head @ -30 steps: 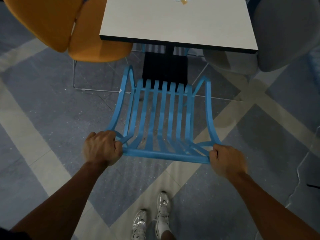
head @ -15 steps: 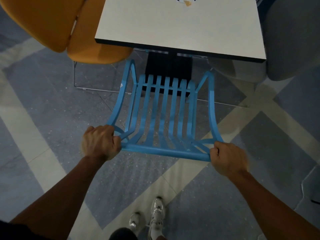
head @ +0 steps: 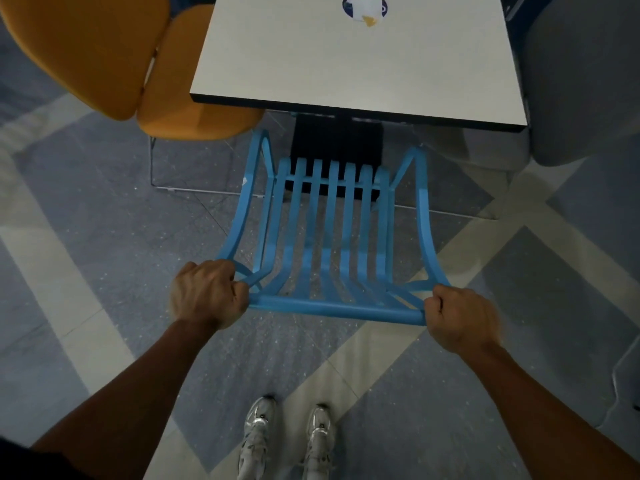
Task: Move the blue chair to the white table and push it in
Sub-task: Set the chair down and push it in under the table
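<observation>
Blue chair point(head: 332, 237) nearer white table point(head: 356, 60) than before, both hands' grip still closed on its top rail, feet now together.

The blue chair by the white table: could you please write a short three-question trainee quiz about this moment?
1. True or false: both hands grip the top rail of the blue chair.
2. Which chair stands at the white table's left side? A) orange B) green C) red
3. Fill in: the blue chair's seat is ____ yet under the tabletop.

Key
1. True: the left hand and the right hand each close around one end of the rail.
2. A, the orange chair.
3. Not: the seat's front edge lies short of the table's near edge.
</observation>
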`<state>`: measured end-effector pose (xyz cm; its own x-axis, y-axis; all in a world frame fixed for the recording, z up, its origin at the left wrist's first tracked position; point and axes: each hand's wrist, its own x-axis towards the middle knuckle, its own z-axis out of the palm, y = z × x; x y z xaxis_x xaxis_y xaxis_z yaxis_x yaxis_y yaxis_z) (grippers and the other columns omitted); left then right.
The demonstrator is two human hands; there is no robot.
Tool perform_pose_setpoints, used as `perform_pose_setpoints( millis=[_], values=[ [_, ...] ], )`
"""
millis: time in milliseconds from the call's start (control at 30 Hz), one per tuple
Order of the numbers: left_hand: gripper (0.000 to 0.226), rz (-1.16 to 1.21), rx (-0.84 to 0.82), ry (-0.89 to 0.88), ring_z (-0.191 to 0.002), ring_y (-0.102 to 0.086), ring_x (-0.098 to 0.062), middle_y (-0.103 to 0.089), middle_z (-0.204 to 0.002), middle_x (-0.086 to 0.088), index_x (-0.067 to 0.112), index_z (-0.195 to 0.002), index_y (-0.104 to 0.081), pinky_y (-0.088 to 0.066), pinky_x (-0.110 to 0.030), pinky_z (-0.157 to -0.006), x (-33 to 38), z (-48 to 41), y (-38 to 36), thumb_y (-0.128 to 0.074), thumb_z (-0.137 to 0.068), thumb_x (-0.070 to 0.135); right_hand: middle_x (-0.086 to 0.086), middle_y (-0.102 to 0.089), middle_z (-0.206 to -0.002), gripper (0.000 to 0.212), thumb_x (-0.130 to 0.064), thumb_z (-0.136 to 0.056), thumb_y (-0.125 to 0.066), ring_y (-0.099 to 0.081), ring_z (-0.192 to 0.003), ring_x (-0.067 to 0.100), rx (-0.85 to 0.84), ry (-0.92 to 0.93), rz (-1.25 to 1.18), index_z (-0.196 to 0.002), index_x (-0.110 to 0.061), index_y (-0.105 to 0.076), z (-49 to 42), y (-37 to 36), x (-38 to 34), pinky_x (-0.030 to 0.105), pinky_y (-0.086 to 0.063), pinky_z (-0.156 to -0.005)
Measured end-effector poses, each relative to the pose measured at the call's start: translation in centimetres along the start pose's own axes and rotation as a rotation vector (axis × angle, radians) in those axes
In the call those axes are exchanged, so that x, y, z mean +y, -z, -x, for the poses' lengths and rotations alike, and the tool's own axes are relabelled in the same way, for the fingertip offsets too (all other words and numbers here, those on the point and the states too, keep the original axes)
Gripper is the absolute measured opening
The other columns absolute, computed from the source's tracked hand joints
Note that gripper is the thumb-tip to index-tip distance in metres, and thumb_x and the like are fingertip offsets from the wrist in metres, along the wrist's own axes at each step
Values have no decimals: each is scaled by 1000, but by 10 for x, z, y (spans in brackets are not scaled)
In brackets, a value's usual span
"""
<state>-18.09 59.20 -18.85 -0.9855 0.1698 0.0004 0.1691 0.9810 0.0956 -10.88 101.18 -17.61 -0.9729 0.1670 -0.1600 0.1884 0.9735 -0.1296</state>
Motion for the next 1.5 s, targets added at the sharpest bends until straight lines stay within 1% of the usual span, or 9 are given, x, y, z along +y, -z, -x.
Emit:
perform_pose_setpoints(
  millis=[167,367,500,800,967,1133,1233,1400,1500],
  values=[
    [22,14,-6,-4,-44,-33,-4,-33,-51,17,33,-57,-35,-32,-26,-53,6,7,5,-43,-78,38,-6,-44,-52,29,-40,-80,-30,-40,-42,10,7,-27,-39,-59,-22,-37,9,2,1,27,-24,-43],
    [22,29,-30,14,-46,-37,-7,-36,-51,16,33,-57,-35,-32,-26,-52,9,14,8,-42,-77,39,-6,-44,-50,31,-41,-81,-30,-42,-42,10,-16,-52,-45,-57,-24,-38,22,-2,4,27,-27,-44],
    [23,18,-14,14,-43,-33,-4,-32,-49,16,33,-56,-33,-23,-21,-50,13,12,9,-46,-75,36,-7,-44,-52,30,-42,-81,-29,-44,-43,10,-45,-36,-31,-58,-25,-38,21,-1,5,29,-36,-45],
    [21,54,-25,56,-42,-38,-9,-39,-49,11,29,-57,-42,-39,-29,-54,8,6,3,-42,-76,37,-7,-43,-49,28,-40,-83,-34,-43,-41,8,-48,20,-4,-58,-26,-39,11,-1,6,28,-38,-44],
    [23,34,-43,69,-45,-40,-10,-41,-51,10,28,-58,-45,-38,-30,-54,12,-16,4,-41,-78,40,-5,-46,-50,29,-40,-83,-35,-48,-43,10,-57,14,6,-59,-25,-42,-19,3,12,36,-51,-49],
    [21,5,-7,46,-42,-38,-11,-41,-50,8,25,-57,-45,-34,-30,-55,-11,-43,7,-43,-74,36,-9,-35,-47,29,-38,-81,-40,-37,-39,5,11,36,20,-56,-26,-33,-31,-1,-12,29,-35,-44],
    [22,7,-14,38,-41,-37,-10,-41,-49,8,26,-57,-45,-34,-30,-55,-11,-45,4,-42,-76,36,-8,-37,-48,27,-37,-82,-38,-39,-39,7,-15,47,-10,-57,-26,-34,-28,1,-13,29,-40,-43],
    [23,18,1,50,-41,-33,-9,-37,-49,8,26,-56,-39,-31,-29,-56,-2,-39,6,-42,-76,37,-6,-40,-48,27,-38,-82,-36,-41,-40,6,-54,68,5,-58,-27,-38,-27,6,-7,26,-32,-42],
    [23,22,-26,56,-43,-33,-7,-36,-49,10,27,-55,-39,-31,-29,-55,7,-30,6,-43,-75,37,-5,-43,-49,26,-36,-83,-39,-45,-42,8,-87,51,7,-60,-26,-41,-25,9,1,29,-41,-42]
  ],
)
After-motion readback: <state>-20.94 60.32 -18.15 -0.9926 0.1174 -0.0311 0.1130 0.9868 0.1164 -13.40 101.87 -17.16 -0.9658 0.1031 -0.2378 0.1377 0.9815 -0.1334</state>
